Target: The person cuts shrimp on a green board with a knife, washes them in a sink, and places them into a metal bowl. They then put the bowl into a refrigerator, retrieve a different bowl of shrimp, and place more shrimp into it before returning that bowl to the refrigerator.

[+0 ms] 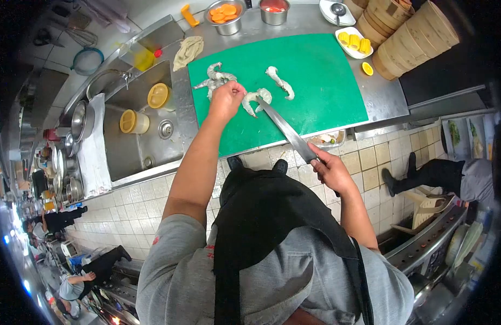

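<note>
My right hand (pixel 333 171) is wrapped round the handle of a long kitchen knife (pixel 287 131). Its blade points up and left, and the tip touches or overlaps the peeled shrimp (pixel 250 103) in the middle of the green cutting board (pixel 326 81). Just left of that tip, my left hand (pixel 227 101) is closed in a pinch, and whatever lies between its fingertips is too small to make out. Behind that hand, partly hidden by it, is a small pile of grey shrimp (pixel 213 76). More shrimp (pixel 281 83) lie apart toward the board's centre.
A sink (pixel 147 143) with yellow-lidded containers lies left. A cloth (pixel 188 52), a bowl of carrot slices (pixel 226 26), a plate of corn (pixel 364 53), a lemon half (pixel 367 68) and bamboo steamers (pixel 415 43) surround the board. A scrap tray (pixel 330 139) sits below its edge. Other people stand behind.
</note>
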Available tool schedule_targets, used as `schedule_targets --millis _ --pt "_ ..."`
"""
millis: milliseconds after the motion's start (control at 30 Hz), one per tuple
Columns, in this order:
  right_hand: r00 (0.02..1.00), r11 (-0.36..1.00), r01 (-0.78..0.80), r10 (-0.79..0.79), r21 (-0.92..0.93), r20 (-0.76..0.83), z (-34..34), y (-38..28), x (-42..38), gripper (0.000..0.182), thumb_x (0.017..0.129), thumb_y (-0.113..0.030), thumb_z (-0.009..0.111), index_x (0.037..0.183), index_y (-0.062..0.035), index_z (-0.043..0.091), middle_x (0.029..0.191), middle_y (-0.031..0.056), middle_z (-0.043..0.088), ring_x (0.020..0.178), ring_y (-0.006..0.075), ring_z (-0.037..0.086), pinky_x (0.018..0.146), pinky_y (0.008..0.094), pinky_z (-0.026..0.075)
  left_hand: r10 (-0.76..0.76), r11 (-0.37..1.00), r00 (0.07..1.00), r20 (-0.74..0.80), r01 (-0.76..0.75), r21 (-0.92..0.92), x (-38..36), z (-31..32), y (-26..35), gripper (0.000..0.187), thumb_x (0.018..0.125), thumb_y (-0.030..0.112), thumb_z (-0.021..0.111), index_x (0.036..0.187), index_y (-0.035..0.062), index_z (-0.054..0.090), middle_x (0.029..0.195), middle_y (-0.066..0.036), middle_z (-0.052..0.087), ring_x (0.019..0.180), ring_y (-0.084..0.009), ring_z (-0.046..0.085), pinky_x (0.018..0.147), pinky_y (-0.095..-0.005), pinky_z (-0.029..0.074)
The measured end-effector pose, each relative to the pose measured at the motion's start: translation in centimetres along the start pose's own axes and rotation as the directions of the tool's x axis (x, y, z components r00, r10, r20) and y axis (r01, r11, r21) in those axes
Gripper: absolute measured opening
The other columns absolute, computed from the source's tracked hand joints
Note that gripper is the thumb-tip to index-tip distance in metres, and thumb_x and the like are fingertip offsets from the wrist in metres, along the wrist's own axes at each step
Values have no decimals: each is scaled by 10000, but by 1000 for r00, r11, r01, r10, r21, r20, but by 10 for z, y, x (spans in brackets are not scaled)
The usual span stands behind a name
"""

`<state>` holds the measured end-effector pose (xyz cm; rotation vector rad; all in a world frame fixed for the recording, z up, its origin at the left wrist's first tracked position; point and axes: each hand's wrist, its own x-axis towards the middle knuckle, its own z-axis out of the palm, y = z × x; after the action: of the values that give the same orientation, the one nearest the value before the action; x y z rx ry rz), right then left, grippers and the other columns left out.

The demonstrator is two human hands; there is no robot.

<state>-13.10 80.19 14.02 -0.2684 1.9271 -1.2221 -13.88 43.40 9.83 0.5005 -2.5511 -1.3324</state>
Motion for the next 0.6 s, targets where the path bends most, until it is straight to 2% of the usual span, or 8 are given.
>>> schedule_targets --millis 233,367,433,467,500,533,567,600 --pt "999 999 30 -29 12 -38 -8 3 -3 519 968 -62 579 1453 -226 492 717 -31 494 560 62 440 516 232 420 21 999 986 -164 -29 -46 3 -43 17 133 855 142 709 925 29 696 892 -83 723 812 -147 675 730 -301 533" --pt "999 989 1 5 146 -39 -12 1 -16 538 950 -34 593 1441 -237 509 740 -38 488 601 56 427 538 220 410 -268 837 901 -341 43 -545 -17 -131 23 188 917 187 663 1073 83 686 1028 -89 722 898 -133 669 776 -294 535" --pt "1000 986 2 3 168 -28 -13 3 -19 541 948 -26 592 1441 -233 510 741 -41 478 602 52 422 536 214 406 -336 713 848 -410 -55 -699 -32 -151 -22 322 932 283 634 1172 69 650 1035 -162 714 890 -211 687 779 -337 545" --pt "1000 984 0 -4 178 18 -13 5 -18 543 946 -23 591 1439 -236 511 776 -30 522 613 58 431 550 219 424 -330 944 877 -350 305 -124 -42 -160 -67 356 928 331 618 1153 59 659 1031 -186 707 901 -264 685 801 -366 543" --pt "998 982 -1 -12 190 64 -11 8 -17 545 945 -21 590 1438 -238 512 811 -19 566 623 64 441 564 224 442 -364 704 883 -297 469 534 -53 -167 -133 398 923 380 603 1134 48 668 1028 -209 700 913 -317 683 822 -396 542" --pt "998 981 5 -17 195 61 -7 9 -15 545 945 -21 590 1438 -238 512 811 -19 566 623 64 441 564 224 442 -426 283 890 163 -40 958 -62 -174 -222 450 892 439 590 1037 23 684 1015 -221 686 933 -382 662 859 -443 525" --pt "993 992 85 -92 89 72 -1 9 -10 539 943 -7 589 1434 -218 518 839 -22 569 618 58 438 563 226 437 -353 505 934 58 138 852 -91 -167 -206 358 890 391 596 891 51 710 989 -173 704 927 -358 675 836 -457 532" --pt "983 987 163 -161 -17 87 4 7 -7 533 942 7 589 1430 -198 524 867 -24 573 613 52 434 561 228 433 -329 572 927 -178 346 744 -106 -160 -214 329 895 375 591 878 68 707 964 -164 709 923 -349 680 818 -458 538"
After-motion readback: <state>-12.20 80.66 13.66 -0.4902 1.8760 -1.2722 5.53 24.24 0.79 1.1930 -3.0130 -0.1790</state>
